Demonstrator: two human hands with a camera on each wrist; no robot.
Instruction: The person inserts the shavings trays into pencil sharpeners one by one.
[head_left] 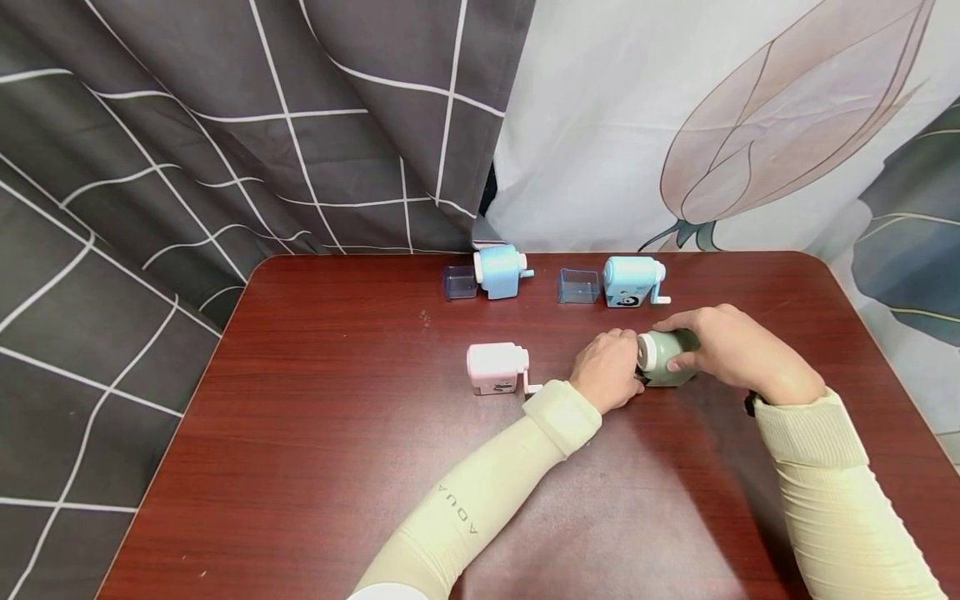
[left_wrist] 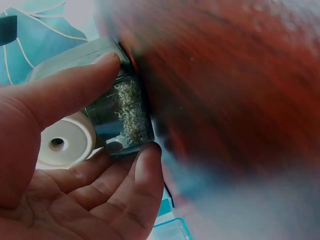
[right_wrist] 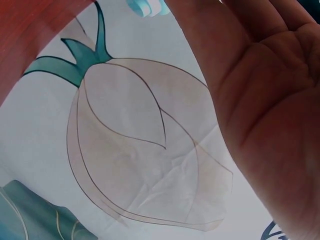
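A green crank pencil sharpener (head_left: 663, 358) lies at the right of the table, gripped by my right hand (head_left: 735, 350) with thumb in front and fingers over its far side. My left hand (head_left: 609, 369) is at its left end. In the left wrist view, thumb and fingers pinch the clear drawer (left_wrist: 131, 112), which holds pencil shavings (left_wrist: 129, 107). Beside the drawer shows the sharpener's pale round front (left_wrist: 65, 142) with a pencil hole. The right wrist view catches only my palm; the sharpener is out of its sight.
A pink sharpener (head_left: 497, 368) stands left of my left hand. Along the back edge are two blue sharpeners (head_left: 498, 272) (head_left: 630, 282), each with a clear drawer (head_left: 460, 282) (head_left: 577, 286) at its left. Grey checked and white printed curtains (head_left: 585, 125) hang behind the table (head_left: 337, 467).
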